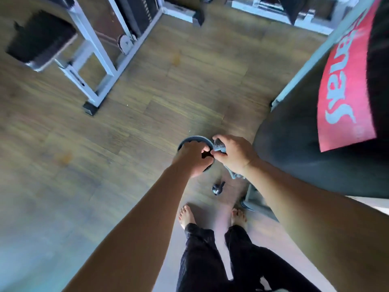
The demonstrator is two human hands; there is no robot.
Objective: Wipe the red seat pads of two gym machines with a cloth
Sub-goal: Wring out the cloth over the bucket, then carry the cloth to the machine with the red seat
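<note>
My right hand (pixel 233 153) is closed on a grey-blue cloth (pixel 220 145); one end sticks out above the fingers and the rest hangs below my wrist. My left hand (pixel 192 158) grips a round dark ring-shaped object (pixel 195 138) directly beside it, and the fingertips of both hands nearly touch. I cannot tell whether the round object rests on the floor. To the right rises a large black machine pad (pixel 294 157) with a red panel (pixel 345 85) bearing white lettering, close to my right forearm. The picture is motion-blurred.
A small dark object (pixel 217 187) lies on the wooden floor just ahead of my bare feet (pixel 186 216). A white-framed machine (pixel 99 60) with a black pad (pixel 40 39) stands at the upper left. More white frames (pixel 263 9) line the top edge.
</note>
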